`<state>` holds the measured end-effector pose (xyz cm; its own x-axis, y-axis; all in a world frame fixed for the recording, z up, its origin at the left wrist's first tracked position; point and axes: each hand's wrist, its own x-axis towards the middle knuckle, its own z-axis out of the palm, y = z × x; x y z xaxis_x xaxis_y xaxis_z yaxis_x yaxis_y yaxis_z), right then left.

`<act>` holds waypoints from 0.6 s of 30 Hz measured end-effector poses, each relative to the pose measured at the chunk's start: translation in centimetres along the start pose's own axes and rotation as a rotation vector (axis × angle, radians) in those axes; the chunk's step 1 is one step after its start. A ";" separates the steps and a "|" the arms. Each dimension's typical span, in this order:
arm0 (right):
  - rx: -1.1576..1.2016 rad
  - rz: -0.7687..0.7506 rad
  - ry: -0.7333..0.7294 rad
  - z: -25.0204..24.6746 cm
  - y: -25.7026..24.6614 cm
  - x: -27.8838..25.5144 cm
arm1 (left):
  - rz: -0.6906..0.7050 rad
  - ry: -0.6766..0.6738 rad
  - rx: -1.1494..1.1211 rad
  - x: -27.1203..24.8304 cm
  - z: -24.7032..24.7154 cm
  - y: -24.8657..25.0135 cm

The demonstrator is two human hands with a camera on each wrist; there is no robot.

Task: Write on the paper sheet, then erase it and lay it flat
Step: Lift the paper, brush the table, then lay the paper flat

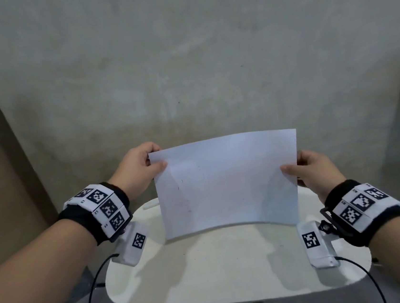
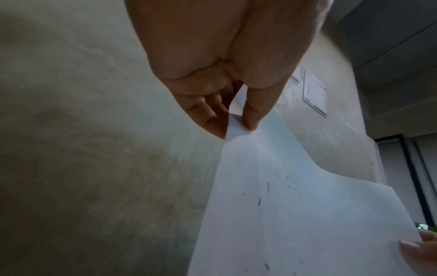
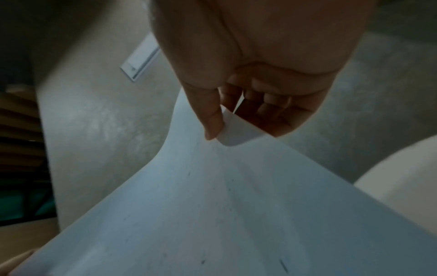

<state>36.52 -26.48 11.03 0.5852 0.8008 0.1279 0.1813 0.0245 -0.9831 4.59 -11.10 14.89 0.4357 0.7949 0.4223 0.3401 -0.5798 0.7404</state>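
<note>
A white paper sheet [image 1: 227, 183] hangs upright above the small white table [image 1: 232, 267], slightly bowed, with faint dark specks on it. My left hand [image 1: 143, 167] pinches its upper left corner between thumb and fingers. My right hand [image 1: 310, 168] pinches its right edge. In the left wrist view the thumb and fingers of the left hand [image 2: 234, 119] clamp the paper sheet [image 2: 295, 214], and the other hand's thumb [image 2: 416, 246] shows at the far corner. In the right wrist view the right hand [image 3: 227, 128] grips the curled edge of the paper sheet [image 3: 224, 214].
A small white object [image 1: 151, 203] lies on the table's far left, partly behind the sheet. A bare grey wall [image 1: 196, 64] stands close behind the table. Black cables [image 1: 92, 288] trail from both wrist cameras past the table's front edge.
</note>
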 end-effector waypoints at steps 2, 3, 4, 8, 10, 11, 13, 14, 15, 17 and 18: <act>0.017 -0.073 0.008 0.1 -0.8 -0.4 | 0.031 0.042 -0.026 -0.1 -0.5 0.7; 0.021 -0.092 0.004 0.1 -1.0 -0.7 | 0.033 0.045 -0.041 -0.3 -0.5 1.0; 0.016 -0.093 -0.007 0.3 -1.0 -1.0 | 0.020 0.031 -0.038 -0.5 -0.4 0.9; -0.113 -0.058 -0.086 0.8 0.4 -1.9 | -0.102 -0.131 0.153 -2.3 0.3 -0.9; -0.140 -0.069 -0.067 0.9 0.5 -1.9 | -0.092 -0.124 0.205 -2.5 0.6 -1.1; -0.130 -0.087 -0.050 1.0 0.2 -1.8 | -0.064 -0.083 0.172 -2.5 0.6 -0.9; -0.081 -0.130 -0.028 0.8 -0.6 -1.7 | -0.033 0.030 -0.044 -2.2 0.5 0.2; -0.065 -0.145 -0.032 0.8 -0.9 -1.8 | -0.030 0.067 -0.178 -2.0 0.4 0.5; -0.065 -0.149 -0.042 0.7 -1.1 -1.9 | -0.037 0.075 -0.272 -1.9 0.3 0.6; -0.167 -0.113 -0.068 0.5 -0.7 -1.9 | -0.095 -0.024 -0.257 -2.4 0.3 0.1; -0.257 -0.079 -0.087 0.4 -0.1 -1.9 | -0.135 -0.130 -0.149 -2.7 0.5 -0.5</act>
<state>35.04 -27.78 10.85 0.4930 0.8512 0.1801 0.4249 -0.0549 -0.9036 3.65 -13.11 13.14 0.5014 0.8281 0.2506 0.2800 -0.4293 0.8586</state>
